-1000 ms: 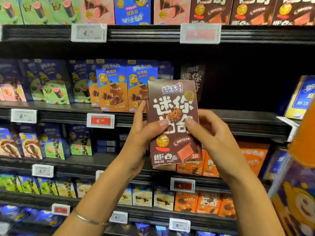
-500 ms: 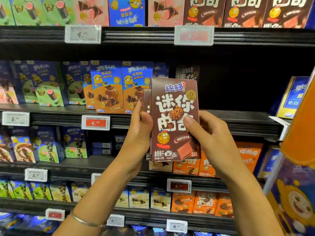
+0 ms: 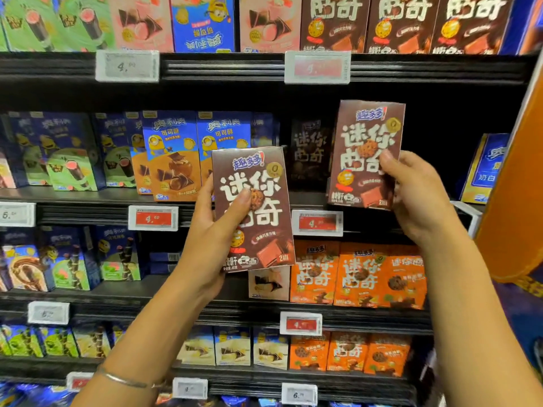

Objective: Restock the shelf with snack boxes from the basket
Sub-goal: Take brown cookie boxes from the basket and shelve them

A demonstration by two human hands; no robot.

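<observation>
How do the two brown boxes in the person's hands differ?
The lower box overlaps the shelf edge; the upper box is raised at the shelf gap. The left hand grips the lower box's left side; the right hand grips the upper box's right side. Both are brown, same print.

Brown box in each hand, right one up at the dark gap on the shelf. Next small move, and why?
Probably ease the upper box in the right hand back onto the shelf, beside the rear box. It is roughly upright at that level with room behind; the left hand holds the lower box.
</observation>
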